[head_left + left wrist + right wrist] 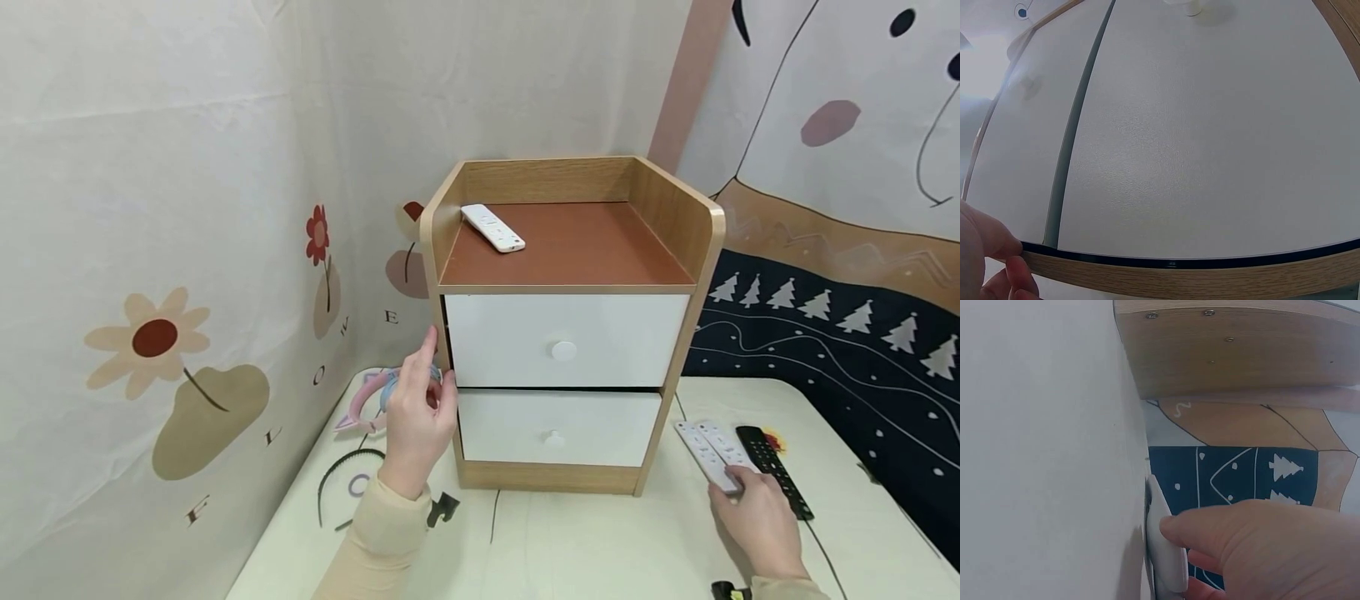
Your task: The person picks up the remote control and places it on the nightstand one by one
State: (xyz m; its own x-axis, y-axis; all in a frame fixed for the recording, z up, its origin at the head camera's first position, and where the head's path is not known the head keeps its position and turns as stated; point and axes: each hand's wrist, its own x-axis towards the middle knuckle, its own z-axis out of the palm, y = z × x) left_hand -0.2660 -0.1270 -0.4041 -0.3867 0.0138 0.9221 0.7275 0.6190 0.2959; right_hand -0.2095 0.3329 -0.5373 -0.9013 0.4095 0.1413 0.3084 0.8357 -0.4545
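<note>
A white two-drawer cabinet (562, 340) with a wood-grain frame stands upright on the table. My left hand (418, 412) rests by its left front edge, index finger pointing up along the side; the left wrist view has thumb and fingertips right at the wooden edge (1166, 275). To the cabinet's right, my right hand (761, 521) pinches the near end of a white remote control (703, 454). In the right wrist view the thumb lies on this remote (1165, 550). A second white remote (722, 442) and a black remote (768, 467) lie alongside.
Another white remote (493, 228) lies on the cabinet's brown top shelf (585, 246). Left of the cabinet are a pink cat-ear headband (365, 402), a black headband (330, 471), a purple ring (358, 485) and a black hair clip (444, 508). Printed cloth hangs behind the table.
</note>
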